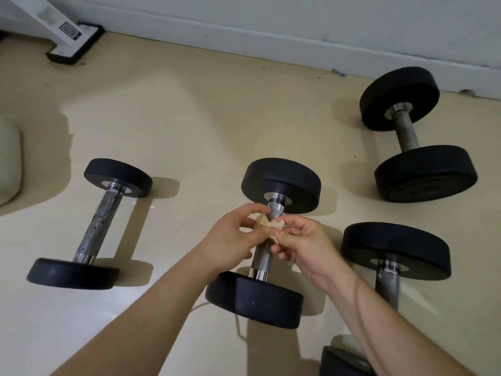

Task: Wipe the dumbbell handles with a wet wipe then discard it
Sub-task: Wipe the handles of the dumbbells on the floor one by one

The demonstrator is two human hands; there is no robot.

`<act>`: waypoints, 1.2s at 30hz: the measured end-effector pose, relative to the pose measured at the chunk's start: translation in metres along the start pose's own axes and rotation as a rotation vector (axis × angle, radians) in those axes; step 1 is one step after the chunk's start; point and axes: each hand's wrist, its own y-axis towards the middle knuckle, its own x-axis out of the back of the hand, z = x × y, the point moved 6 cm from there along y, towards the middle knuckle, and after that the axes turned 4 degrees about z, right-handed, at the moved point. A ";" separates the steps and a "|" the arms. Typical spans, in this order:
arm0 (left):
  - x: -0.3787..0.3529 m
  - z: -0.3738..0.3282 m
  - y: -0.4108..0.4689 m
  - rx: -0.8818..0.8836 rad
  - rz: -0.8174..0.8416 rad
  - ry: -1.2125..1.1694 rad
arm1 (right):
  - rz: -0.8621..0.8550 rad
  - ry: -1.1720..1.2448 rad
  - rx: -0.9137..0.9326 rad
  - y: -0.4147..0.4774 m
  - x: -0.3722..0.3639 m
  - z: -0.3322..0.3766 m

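Several black dumbbells with steel handles lie on the beige floor. The middle dumbbell [273,240] lies under my hands, its handle running away from me. Above that handle, my left hand [230,240] and my right hand [303,244] both pinch a small crumpled, yellowish wet wipe [267,222] between their fingertips. The wipe hangs just over the handle; whether it touches the steel I cannot tell. Another dumbbell [92,223] lies to the left, one [417,134] at the far right, and one [393,256] at the near right.
A grey wall with a skirting board [271,36] runs along the back. A white machine leg on a black foot [73,42] stands at the back left. A pale cushion-like object [8,164] sits at the left edge. A dark object [344,362] lies by my right forearm.
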 end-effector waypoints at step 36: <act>0.010 0.007 0.032 0.221 -0.126 0.275 | -0.210 -0.635 0.253 0.003 0.002 0.019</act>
